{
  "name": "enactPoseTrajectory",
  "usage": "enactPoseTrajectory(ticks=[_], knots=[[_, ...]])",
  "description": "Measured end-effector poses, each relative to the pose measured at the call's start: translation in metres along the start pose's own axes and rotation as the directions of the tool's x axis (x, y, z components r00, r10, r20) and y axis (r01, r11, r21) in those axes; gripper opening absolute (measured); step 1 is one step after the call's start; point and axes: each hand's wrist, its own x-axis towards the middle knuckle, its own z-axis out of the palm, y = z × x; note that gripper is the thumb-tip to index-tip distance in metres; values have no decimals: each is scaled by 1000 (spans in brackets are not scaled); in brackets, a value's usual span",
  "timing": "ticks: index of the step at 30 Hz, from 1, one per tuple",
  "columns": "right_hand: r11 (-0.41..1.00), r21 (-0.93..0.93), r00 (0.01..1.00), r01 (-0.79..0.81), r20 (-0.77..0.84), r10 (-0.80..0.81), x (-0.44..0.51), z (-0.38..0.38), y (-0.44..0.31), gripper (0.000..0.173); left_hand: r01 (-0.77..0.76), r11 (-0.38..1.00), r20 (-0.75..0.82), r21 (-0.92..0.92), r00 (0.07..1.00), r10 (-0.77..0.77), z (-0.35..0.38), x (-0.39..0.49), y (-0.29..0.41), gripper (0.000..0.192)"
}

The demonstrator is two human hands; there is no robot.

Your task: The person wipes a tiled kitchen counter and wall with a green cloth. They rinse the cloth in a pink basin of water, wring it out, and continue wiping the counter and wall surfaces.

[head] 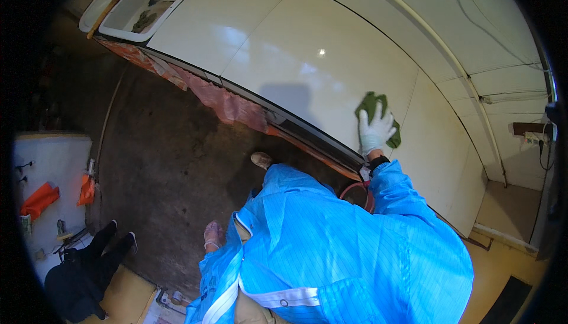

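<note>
My right hand, in a white glove, lies palm down with fingers spread on a crumpled green cloth. It presses the cloth against the glossy white tiled countertop, towards the right part of the counter. The cloth shows around the fingers on both sides. My left hand hangs low at my left side over the dark floor, in a thin see-through glove. It touches nothing that I can see, and its fingers are too indistinct to tell how they are held.
A white sink with a wet rag is set at the counter's left end. Pink and orange sheeting hangs below the edge. A pink bucket stands by my right arm. Another person in dark clothes is at lower left.
</note>
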Motion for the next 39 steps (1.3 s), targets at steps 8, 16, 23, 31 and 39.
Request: enactPoseTrajectory(ticks=[8,16,23,31,39], knots=[[947,77,949,313,18,-315,37,19,-143,80,18,979,16,203,1000,-22,-4,-14,-19,27],[822,143,833,551,-41,-551,95,50,-295,78,132,968,15,-214,991,-132,-2,-60,-62,23],[784,154,790,601,29,-612,162,71,-396,75,115,991,-130,71,986,-105,8,-118,-76,22],[479,285,536,831,-173,-826,80,72,-447,58,29,848,-46,529,999,-6,30,-136,-99,24],[122,695,273,709,-112,-955,-44,7,-441,44,-34,811,-26,584,998,61,10,-118,-73,26]])
